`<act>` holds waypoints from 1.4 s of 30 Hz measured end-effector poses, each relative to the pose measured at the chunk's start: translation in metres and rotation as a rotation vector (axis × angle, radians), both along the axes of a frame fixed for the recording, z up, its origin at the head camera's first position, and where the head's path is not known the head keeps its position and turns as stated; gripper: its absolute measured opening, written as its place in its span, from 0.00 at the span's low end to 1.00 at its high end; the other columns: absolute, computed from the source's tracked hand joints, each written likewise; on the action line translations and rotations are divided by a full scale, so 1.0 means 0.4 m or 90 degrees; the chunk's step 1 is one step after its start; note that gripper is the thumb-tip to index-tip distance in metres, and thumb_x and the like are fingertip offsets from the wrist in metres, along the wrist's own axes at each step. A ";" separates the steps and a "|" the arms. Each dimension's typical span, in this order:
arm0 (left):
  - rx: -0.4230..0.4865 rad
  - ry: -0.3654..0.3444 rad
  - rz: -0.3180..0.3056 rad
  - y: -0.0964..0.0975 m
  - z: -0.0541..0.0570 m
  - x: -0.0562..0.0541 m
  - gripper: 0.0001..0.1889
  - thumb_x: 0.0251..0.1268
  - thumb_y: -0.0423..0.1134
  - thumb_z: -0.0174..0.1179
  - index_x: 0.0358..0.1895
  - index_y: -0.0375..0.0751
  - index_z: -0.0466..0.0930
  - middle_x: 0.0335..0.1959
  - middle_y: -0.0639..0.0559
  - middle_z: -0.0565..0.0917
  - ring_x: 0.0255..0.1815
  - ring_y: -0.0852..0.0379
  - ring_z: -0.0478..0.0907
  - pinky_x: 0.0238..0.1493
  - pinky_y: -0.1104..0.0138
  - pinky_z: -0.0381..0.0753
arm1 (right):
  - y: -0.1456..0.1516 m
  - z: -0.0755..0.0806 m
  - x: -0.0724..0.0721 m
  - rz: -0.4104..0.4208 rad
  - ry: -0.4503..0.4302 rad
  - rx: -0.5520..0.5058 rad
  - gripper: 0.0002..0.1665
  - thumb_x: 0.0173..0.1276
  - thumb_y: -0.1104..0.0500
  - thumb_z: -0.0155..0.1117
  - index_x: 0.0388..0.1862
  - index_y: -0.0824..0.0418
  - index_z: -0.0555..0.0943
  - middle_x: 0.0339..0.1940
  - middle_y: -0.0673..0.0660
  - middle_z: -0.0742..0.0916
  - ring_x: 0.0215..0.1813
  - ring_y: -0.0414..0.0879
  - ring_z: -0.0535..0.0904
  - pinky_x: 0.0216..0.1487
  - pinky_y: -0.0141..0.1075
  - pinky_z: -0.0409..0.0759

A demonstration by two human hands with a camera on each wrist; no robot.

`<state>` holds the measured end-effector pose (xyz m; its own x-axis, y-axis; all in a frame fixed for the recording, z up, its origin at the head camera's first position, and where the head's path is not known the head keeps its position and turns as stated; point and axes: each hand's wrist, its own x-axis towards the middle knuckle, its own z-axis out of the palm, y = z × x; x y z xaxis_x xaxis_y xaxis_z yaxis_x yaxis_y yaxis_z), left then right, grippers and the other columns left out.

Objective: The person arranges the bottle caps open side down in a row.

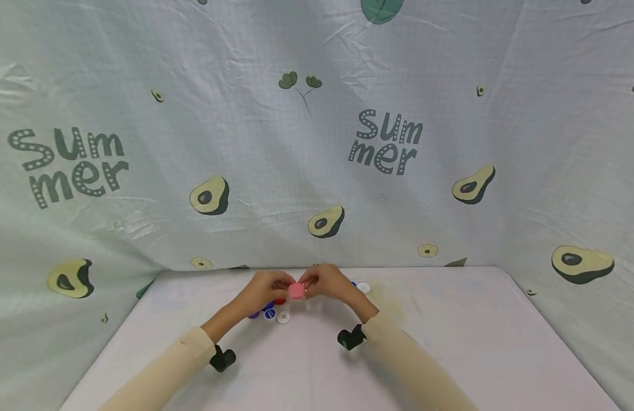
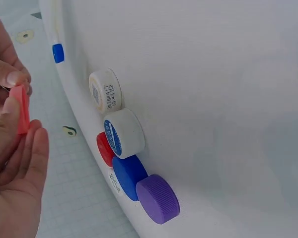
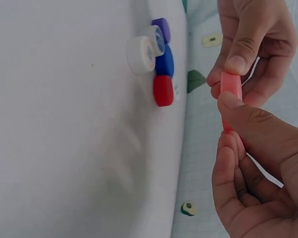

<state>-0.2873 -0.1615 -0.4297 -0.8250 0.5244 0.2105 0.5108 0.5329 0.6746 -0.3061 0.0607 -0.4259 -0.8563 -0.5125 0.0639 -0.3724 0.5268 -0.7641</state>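
Note:
A pink ridged bottle cap (image 1: pixel 296 291) is held between both hands above the far part of the table. My left hand (image 1: pixel 267 289) pinches it from the left between thumb and fingers. From the other side, the thumb and fingertips of my right hand (image 1: pixel 327 282) grip it too. The right wrist view shows the pink cap (image 3: pixel 232 84) edge-on, a thumb on it from each hand. Beneath the left hand sits a cluster of bottle caps: a purple cap (image 2: pixel 158 198), a blue cap (image 2: pixel 130 178), a red cap (image 2: pixel 105 148) and several white ones, among them a white cap with a blue mark (image 2: pixel 126 134).
Behind the right hand lie a white cap (image 1: pixel 364 287) and a small blue cap (image 2: pixel 58 53). A pale cloth with avocado prints (image 1: pixel 317 171) hangs at the table's far edge. The white table (image 1: pixel 450 342) stretches toward me.

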 end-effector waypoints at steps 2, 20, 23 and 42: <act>0.014 0.003 -0.003 -0.001 0.004 0.002 0.12 0.65 0.29 0.68 0.51 0.33 0.85 0.46 0.45 0.88 0.47 0.50 0.87 0.49 0.64 0.86 | 0.006 0.015 0.005 0.005 0.003 -0.001 0.15 0.58 0.66 0.79 0.45 0.62 0.88 0.35 0.50 0.89 0.36 0.39 0.82 0.41 0.30 0.84; 0.136 0.004 0.006 0.051 0.018 0.033 0.17 0.62 0.31 0.70 0.54 0.30 0.83 0.47 0.41 0.88 0.47 0.49 0.87 0.50 0.67 0.86 | 0.061 0.043 0.023 -0.003 0.004 -0.046 0.17 0.58 0.65 0.79 0.47 0.62 0.88 0.38 0.51 0.89 0.39 0.41 0.84 0.45 0.34 0.86; 0.149 0.019 0.010 0.063 0.015 0.041 0.16 0.62 0.31 0.70 0.53 0.30 0.84 0.47 0.41 0.88 0.45 0.50 0.87 0.49 0.67 0.86 | 0.072 0.045 0.027 -0.010 0.002 -0.039 0.17 0.58 0.64 0.80 0.47 0.62 0.88 0.38 0.51 0.89 0.39 0.41 0.84 0.44 0.33 0.86; 0.215 0.099 -0.012 0.116 0.000 0.062 0.16 0.62 0.31 0.69 0.53 0.31 0.85 0.47 0.42 0.89 0.46 0.52 0.88 0.49 0.67 0.86 | 0.137 0.065 0.059 -0.033 0.029 -0.029 0.18 0.57 0.60 0.81 0.48 0.60 0.89 0.36 0.49 0.89 0.37 0.42 0.84 0.42 0.35 0.86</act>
<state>-0.2623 -0.1150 -0.4296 -0.7601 0.4190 0.4966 0.6289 0.2820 0.7245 -0.2824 0.1156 -0.3998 -0.8772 -0.4632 0.1264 -0.3810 0.5112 -0.7704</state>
